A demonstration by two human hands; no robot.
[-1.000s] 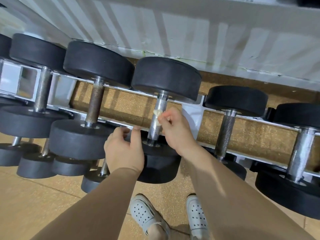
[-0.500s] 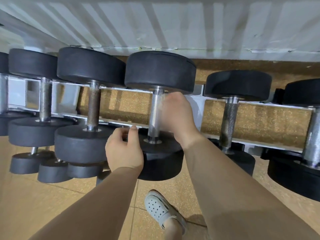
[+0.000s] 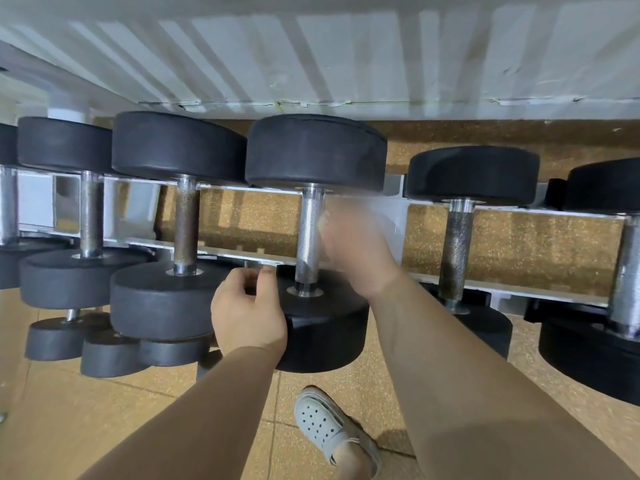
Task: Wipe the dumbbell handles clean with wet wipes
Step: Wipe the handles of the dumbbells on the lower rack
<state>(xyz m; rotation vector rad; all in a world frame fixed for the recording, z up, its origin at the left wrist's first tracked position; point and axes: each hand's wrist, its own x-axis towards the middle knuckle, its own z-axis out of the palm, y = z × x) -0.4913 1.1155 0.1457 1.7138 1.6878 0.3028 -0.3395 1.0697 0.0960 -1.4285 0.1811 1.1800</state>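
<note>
Up top, the white ribbed wall fills the far side, and below it the tan speckled floor runs under everything. Across the middle sits the rack, pale rails side to side, loaded with a row of black round-headed dumbbells lying across those rails, with a lower tier of smaller ones peeking out at bottom left.

Centre stage: the middle dumbbell, far head towards the wall, near head towards the person, its bright knurled handle bridging the two rails. Just to its left, the neighbouring dumbbell shows a browner, duller bar; to the right, another dumbbell has a dark, speckled bar.

Now the hands, and they're apart, one either side of that bright handle. The left hand grips the near head of the middle dumbbell, fingers curled over its left edge, thumb up on top. The right hand is right against the handle's right side, badly blurred, and I can't tell how its fingers are set.

Down at the bottom, one pale perforated shoe on the floor. And smallest of all, a whitish scrap at the right fingertips, touching the bar: probably the wet wipe.
</note>
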